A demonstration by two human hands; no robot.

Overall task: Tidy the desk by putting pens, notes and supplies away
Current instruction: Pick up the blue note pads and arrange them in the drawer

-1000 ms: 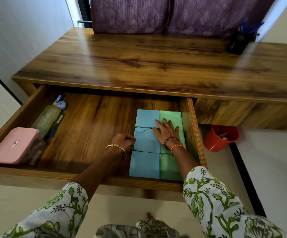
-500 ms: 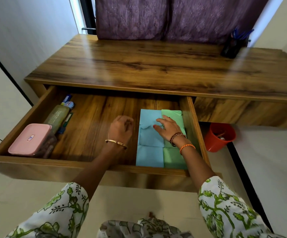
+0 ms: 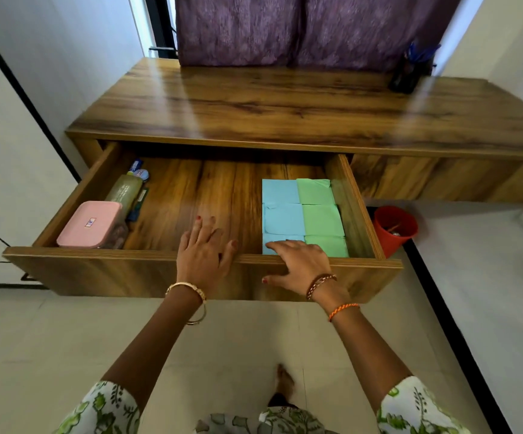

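Note:
The wooden desk's drawer [image 3: 103,267] stands pulled out. Blue notes [image 3: 282,211] and green notes [image 3: 319,214] lie in neat rows at its right end. A pink-lidded box [image 3: 89,223], a green case [image 3: 125,191] and small supplies sit at its left end. My left hand [image 3: 205,249] lies over the drawer's front edge with straight fingers reaching inside. My right hand [image 3: 297,264] rests on the same front edge, fingers over the top near the blue notes, thumb on the front panel. A dark pen holder [image 3: 409,73] with blue pens stands at the desk's back right.
The desk top [image 3: 285,104] runs below a purple curtain [image 3: 301,26]. A red bin [image 3: 394,228] sits on the floor right of the drawer. A white surface [image 3: 488,292] with a black edge lies to the right. White walls stand to the left.
Both hands have drawn back from the notes to the drawer's front edge. My left hand has uncurled. The view has pulled back from the desk.

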